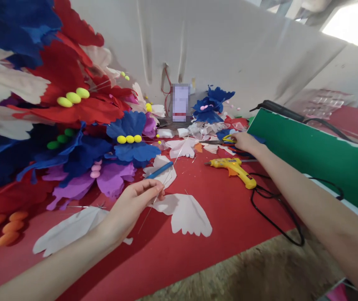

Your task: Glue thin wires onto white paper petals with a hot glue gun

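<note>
My left hand (133, 205) is closed in a pinch on a bundle of thin wires (166, 179) that slant up to the right over the red felt sheet (198, 251). Just past it lie a blue stick (159, 170) and white fabric petals (187, 213). My right hand (244, 141) reaches far forward and rests on yellow-handled scissors (228, 139) among fabric scraps; its fingers curl around the handles. A yellow glue gun (235, 169) lies between the two hands, its black cord (273, 209) looping toward me.
A heap of red, blue, purple and white fabric flowers (72, 125) with yellow and green beads fills the left. Orange beads (5, 228) lie at the near left. A green board (320, 154) runs along the right. A white wall stands behind.
</note>
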Tool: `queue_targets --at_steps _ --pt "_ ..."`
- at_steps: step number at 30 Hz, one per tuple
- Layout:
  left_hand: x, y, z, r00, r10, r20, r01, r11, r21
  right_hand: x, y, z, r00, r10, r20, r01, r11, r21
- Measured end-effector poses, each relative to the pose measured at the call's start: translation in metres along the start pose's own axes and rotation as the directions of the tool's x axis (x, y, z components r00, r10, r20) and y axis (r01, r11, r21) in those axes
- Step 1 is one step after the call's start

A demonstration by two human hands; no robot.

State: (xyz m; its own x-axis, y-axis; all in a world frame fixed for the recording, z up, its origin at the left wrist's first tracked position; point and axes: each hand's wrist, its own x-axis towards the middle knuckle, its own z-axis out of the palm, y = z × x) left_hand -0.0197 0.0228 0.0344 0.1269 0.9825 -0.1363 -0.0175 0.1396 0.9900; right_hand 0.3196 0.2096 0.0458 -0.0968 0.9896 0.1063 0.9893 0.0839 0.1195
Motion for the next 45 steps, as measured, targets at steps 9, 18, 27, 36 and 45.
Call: queue_targets --at_steps 9,18,27,36,45 --pt "-0.005 0.002 0.004 0.998 -0.055 0.024 0.057 0.997 -0.056 0.007 0.020 0.022 0.997 -0.079 0.010 0.079 0.995 -0.055" --pt "-0.008 -0.001 0.008 0.999 -0.047 0.000 0.047 0.996 -0.078 -0.005 0.022 0.018 0.984 -0.078 -0.157 0.098 0.988 0.122" --pt "-0.008 -0.005 0.008 0.998 -0.062 0.008 0.062 0.991 -0.121 -0.028 0.008 0.001 0.962 -0.052 -0.266 0.147 0.925 0.349" --pt "-0.005 0.021 0.007 0.998 0.044 -0.040 -0.051 0.980 -0.195 -0.054 -0.057 -0.047 0.892 0.247 -0.378 0.178 0.577 0.797" --pt "0.006 0.073 0.018 0.965 0.208 -0.161 -0.250 0.917 -0.311 -0.130 -0.138 -0.071 0.905 -0.362 -0.223 0.244 0.013 0.970"
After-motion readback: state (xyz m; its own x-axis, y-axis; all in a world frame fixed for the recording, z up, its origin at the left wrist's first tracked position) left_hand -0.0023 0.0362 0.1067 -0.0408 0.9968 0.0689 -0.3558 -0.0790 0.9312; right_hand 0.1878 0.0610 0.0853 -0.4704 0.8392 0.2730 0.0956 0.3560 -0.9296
